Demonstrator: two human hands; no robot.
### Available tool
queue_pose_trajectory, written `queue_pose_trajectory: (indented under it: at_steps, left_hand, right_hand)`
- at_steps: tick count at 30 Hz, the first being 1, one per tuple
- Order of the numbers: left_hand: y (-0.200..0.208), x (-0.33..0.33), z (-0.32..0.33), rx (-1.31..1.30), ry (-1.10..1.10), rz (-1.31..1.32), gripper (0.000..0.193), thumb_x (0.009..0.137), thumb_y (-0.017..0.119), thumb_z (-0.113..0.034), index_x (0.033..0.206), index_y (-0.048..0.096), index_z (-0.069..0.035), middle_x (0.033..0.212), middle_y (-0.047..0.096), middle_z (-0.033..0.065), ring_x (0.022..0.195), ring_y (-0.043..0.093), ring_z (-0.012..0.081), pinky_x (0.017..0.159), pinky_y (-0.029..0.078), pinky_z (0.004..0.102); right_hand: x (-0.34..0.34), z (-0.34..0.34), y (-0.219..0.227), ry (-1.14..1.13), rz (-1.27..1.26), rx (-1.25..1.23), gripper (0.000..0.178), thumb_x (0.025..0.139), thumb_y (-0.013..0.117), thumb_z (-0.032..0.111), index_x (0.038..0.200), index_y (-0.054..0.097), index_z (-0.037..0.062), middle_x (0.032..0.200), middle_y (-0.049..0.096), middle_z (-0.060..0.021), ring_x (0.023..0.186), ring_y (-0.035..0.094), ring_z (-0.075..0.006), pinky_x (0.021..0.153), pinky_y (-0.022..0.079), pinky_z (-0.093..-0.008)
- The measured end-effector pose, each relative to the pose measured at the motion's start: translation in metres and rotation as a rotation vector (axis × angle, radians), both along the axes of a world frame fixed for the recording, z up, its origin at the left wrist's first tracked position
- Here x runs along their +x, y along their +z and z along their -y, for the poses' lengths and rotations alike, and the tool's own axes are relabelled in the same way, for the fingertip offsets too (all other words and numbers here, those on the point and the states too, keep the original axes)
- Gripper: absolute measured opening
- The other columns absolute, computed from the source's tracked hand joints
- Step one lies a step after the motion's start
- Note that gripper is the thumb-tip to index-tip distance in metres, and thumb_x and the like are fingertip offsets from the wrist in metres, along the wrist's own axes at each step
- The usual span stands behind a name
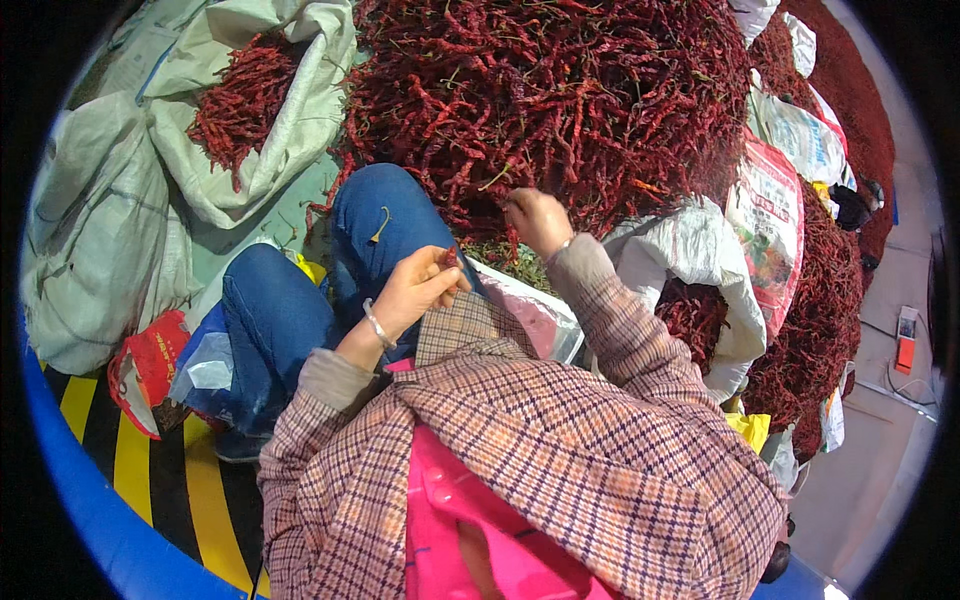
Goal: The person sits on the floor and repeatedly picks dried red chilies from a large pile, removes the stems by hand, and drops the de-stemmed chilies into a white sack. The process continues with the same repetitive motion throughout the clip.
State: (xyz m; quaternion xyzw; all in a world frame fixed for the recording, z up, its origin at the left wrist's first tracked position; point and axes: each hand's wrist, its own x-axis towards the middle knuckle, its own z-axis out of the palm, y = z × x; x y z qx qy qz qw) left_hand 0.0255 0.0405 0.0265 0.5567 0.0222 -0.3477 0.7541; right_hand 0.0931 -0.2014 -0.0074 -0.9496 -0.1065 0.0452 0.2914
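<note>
A big heap of dried red chilies (540, 90), many with pale stems, rises in front of me. My left hand (415, 290) is closed above my lap, and a bit of dried red chili (449, 258) shows at its pinched fingertips. At the heap's near edge, my right hand (540, 220) has its fingers pressed together. Whatever they hold is lost against the chilies behind. A loose chili stem (380, 225) lies on the blue jeans at my knee. Between my hands and the heap, a pale plastic bag (535, 310) shows something pinkish-red.
An open white woven sack (215, 205) of chilies stands at the far left. Another open white sack (725, 255) with chilies is at my right, beside a red-and-white printed bag (765, 225). A torn red bag (150, 365) lies at left by yellow-and-black floor stripes (135, 465).
</note>
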Motion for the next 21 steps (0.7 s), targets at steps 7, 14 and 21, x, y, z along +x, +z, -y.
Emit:
queue_pose_trajectory:
  at_steps: [7,14,21]
  left_hand:
    - [0.005,0.013,0.03,-0.033,0.047,-0.038,0.023,0.089,0.059,-0.018,0.103,0.051,-0.001,0.074,0.057,0.0043,0.051,0.048,0.0061,0.043,0.036,0.0185]
    - [-0.003,0.003,0.026,0.067,0.251,0.043,0.012,0.089,0.058,-0.016,0.093,0.054,-0.005,0.069,0.053,-0.0009,0.051,0.044,0.0025,0.042,0.033,0.0174]
    - [0.063,-0.003,0.047,0.127,-0.116,1.209,0.02,0.071,0.067,-0.001,0.087,0.056,-0.004,0.069,0.055,0.0086,0.058,0.059,0.0237,0.052,0.047,0.0309]
  right_hand:
    - [-0.08,-0.038,0.031,0.16,-0.185,0.279,0.014,0.086,0.049,0.012,0.095,0.052,0.0015,0.082,0.059,-0.021,0.075,0.059,-0.0389,0.063,0.049,-0.0443]
    - [-0.077,-0.049,0.051,0.084,-0.474,0.52,0.013,0.089,0.047,0.012,0.083,0.049,0.0001,0.068,0.055,-0.0159,0.058,0.057,-0.0286,0.053,0.046,-0.0373]
    - [-0.062,0.003,-0.027,-0.215,-0.643,0.707,0.023,0.091,0.049,0.017,0.095,0.058,-0.0035,0.067,0.06,-0.007,0.052,0.056,-0.0136,0.048,0.047,-0.0271]
